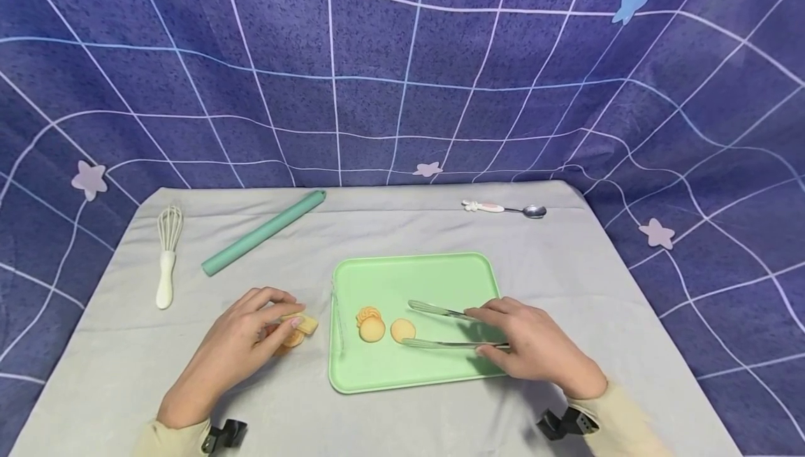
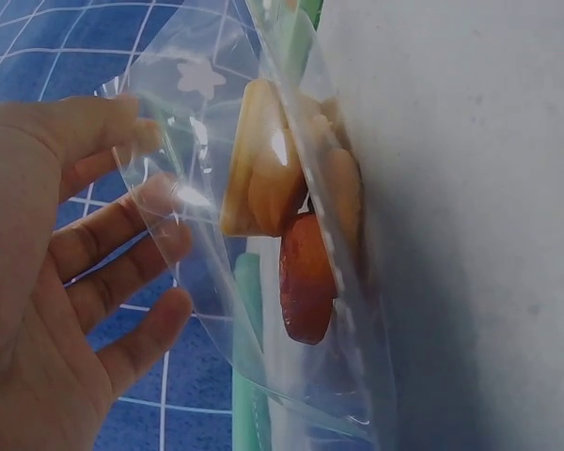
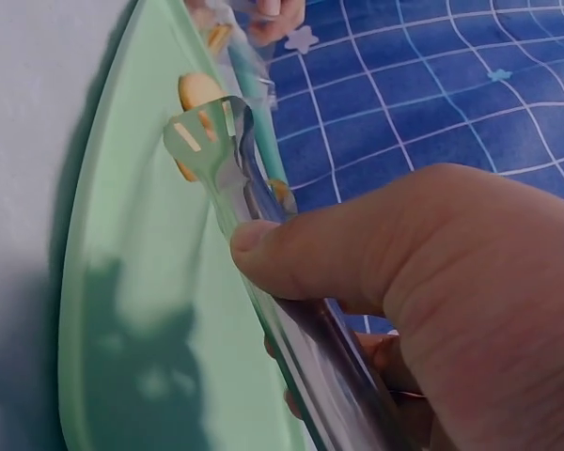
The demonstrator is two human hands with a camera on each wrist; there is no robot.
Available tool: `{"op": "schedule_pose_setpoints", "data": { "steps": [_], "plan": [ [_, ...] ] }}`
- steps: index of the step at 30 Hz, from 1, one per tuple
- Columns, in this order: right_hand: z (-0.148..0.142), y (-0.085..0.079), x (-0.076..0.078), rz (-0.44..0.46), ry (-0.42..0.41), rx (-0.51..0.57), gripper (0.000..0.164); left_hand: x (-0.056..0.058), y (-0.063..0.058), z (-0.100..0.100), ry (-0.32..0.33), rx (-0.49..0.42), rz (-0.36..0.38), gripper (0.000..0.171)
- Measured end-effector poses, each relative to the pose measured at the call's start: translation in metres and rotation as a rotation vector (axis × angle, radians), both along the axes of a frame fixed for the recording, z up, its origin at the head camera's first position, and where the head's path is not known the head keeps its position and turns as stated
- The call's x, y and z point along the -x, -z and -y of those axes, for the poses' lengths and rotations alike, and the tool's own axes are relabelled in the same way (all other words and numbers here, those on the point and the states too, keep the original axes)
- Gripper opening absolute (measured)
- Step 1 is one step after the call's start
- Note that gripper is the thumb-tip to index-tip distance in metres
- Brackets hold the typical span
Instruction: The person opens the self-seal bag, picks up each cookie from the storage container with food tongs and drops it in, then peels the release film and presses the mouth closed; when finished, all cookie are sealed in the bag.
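My left hand pinches the edge of a clear plastic bag between thumb and fingers, left of the tray. Several cookies lie inside the bag, pale ones and a darker brown one. With thumb and fingers my right hand holds metal tongs over the green tray. The tongs' arms are spread apart. One tip is beside a round cookie on the tray; whether they touch I cannot tell. Another round cookie overlaps a swirled cookie near the tray's left side.
A white whisk lies at the far left of the cloth-covered table. Beside it a teal rolling pin rests at a slant. Behind the tray is a spoon with a white and pink handle. A blue gridded curtain hangs behind.
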State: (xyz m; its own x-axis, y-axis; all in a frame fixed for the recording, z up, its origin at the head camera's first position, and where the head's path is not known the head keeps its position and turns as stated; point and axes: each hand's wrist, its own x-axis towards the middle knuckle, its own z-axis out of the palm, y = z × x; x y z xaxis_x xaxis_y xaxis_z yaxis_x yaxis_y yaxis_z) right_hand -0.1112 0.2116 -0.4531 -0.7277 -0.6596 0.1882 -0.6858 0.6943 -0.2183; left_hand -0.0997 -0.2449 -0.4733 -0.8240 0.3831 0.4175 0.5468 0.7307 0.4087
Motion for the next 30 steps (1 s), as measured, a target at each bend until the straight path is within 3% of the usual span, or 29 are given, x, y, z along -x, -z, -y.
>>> {"op": "schedule_pose_setpoints", "data": {
  "steps": [16, 30],
  "plan": [
    [0.006, 0.016, 0.003, 0.033, -0.042, 0.024, 0.042, 0.0, 0.001, 0.002, -0.007, 0.006, -0.003, 0.02],
    [0.005, 0.014, 0.006, 0.02, -0.036, 0.072, 0.039, 0.003, 0.001, 0.004, 0.0, 0.005, 0.0, 0.021]
  ]
}}
